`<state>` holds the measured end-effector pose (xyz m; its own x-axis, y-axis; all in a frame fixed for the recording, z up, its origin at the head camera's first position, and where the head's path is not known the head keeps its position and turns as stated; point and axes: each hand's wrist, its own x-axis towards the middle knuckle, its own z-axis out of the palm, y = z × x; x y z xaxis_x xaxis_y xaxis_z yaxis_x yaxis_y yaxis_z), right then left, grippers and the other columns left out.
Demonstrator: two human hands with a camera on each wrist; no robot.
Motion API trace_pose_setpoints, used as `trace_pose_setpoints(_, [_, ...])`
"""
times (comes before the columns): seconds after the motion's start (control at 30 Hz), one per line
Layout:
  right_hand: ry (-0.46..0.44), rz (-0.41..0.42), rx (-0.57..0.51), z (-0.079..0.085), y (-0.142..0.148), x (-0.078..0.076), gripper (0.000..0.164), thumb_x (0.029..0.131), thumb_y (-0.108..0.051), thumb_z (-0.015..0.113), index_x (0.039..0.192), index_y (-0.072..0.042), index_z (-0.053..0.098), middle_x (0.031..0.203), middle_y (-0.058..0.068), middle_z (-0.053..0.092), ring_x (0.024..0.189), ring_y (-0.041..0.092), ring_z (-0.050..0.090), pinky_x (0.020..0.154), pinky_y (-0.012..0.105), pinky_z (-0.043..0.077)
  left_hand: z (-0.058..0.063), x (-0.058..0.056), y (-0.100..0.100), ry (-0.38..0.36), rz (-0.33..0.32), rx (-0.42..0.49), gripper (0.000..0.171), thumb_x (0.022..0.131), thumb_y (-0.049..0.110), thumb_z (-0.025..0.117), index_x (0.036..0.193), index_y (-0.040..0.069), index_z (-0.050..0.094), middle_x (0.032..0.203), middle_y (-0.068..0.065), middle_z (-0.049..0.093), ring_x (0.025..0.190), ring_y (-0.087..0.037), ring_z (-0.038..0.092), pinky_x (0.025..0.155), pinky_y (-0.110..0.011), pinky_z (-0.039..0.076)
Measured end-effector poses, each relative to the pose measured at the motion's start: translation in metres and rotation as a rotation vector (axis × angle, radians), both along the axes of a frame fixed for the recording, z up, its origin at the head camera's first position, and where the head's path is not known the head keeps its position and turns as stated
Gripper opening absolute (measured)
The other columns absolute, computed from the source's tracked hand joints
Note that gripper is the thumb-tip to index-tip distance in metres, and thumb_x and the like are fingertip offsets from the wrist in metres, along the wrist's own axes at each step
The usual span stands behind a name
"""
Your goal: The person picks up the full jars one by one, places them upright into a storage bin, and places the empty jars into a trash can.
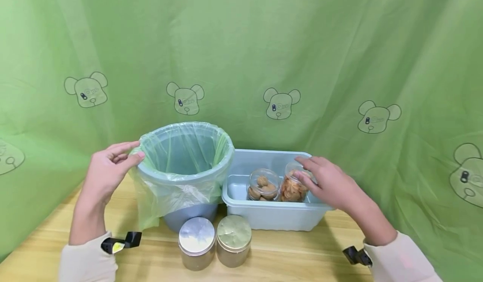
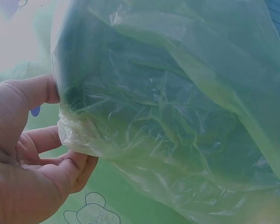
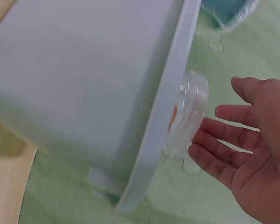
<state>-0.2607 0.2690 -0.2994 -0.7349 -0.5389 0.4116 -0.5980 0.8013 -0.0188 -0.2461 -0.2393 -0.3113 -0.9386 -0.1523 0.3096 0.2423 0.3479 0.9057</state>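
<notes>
A light-blue trash bin (image 1: 188,220) is lined with a thin green trash bag (image 1: 185,191) folded over its rim. At the rim's left side my left hand (image 1: 107,168) pinches the bag's edge; bunched plastic (image 2: 79,133) lies at its thumb and fingers. My right hand (image 1: 330,181) hovers with loosely spread fingers over a clear jar of orange-brown twisted snacks (image 1: 292,189). In the right wrist view its fingertips are close by the jar's top (image 3: 193,105); contact is unclear. A clear jar of walnuts (image 1: 264,189) stands to the left of it, inside a blue basket (image 1: 279,219).
Two jars with foil tops, one silver (image 1: 197,236) and one gold-toned (image 1: 234,233), stand side by side before the bin and basket on the wooden table (image 1: 290,254). A green curtain (image 1: 241,51) with bear-head prints hangs behind.
</notes>
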Motion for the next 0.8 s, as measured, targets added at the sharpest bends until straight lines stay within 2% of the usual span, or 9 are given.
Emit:
trace_pose_setpoints(0.2, [0.112,0.110,0.075,-0.010,-0.024,0.005,0.045,0.100,-0.023,0.066,0.134,0.006,0.062,0.118,0.018,0.069,0.109,0.034,0.064,0.091,0.050,0.056,0.002,0.001,0.001,-0.039,0.007,0.025,0.060,0.094,0.030,0.076,0.143,0.002,0.056,0.159,-0.018,0.040,0.141,-0.044,0.038,0.114,-0.065,0.031])
trace_pose_setpoints(0.33, [0.159,0.189,0.095,-0.015,-0.036,0.011,0.045,0.100,-0.025,0.066,0.133,0.005,0.063,0.115,0.015,0.070,0.108,0.032,0.064,0.096,0.049,0.053,0.002,0.001,0.001,-0.054,0.007,0.032,0.061,0.094,0.031,0.077,0.144,0.002,0.056,0.159,-0.019,0.039,0.142,-0.045,0.037,0.114,-0.066,0.030])
trace_pose_setpoints(0.4, [0.186,0.224,0.105,-0.017,-0.041,0.014,0.044,0.100,-0.026,0.065,0.132,0.005,0.063,0.112,0.012,0.071,0.104,0.030,0.064,0.094,0.047,0.053,0.002,0.001,0.002,-0.054,0.008,0.031,0.061,0.094,0.031,0.077,0.143,0.002,0.056,0.159,-0.019,0.040,0.142,-0.044,0.037,0.114,-0.065,0.030])
trace_pose_setpoints(0.63, [0.213,0.296,0.152,-0.026,-0.063,0.026,0.043,0.102,-0.033,0.063,0.132,-0.004,0.065,0.111,0.005,0.071,0.102,0.023,0.064,0.094,0.044,0.054,0.004,0.002,0.002,-0.054,0.009,0.037,0.061,0.094,0.031,0.077,0.143,0.002,0.057,0.159,-0.018,0.040,0.141,-0.042,0.038,0.114,-0.064,0.031])
trace_pose_setpoints(0.8, [0.220,0.381,0.201,-0.034,-0.080,0.034,0.046,0.099,-0.032,0.067,0.134,-0.003,0.064,0.115,0.004,0.070,0.104,0.021,0.063,0.093,0.039,0.055,0.004,0.003,0.002,-0.061,0.006,0.040,0.062,0.094,0.032,0.077,0.144,0.002,0.056,0.160,-0.017,0.039,0.142,-0.042,0.038,0.114,-0.064,0.031])
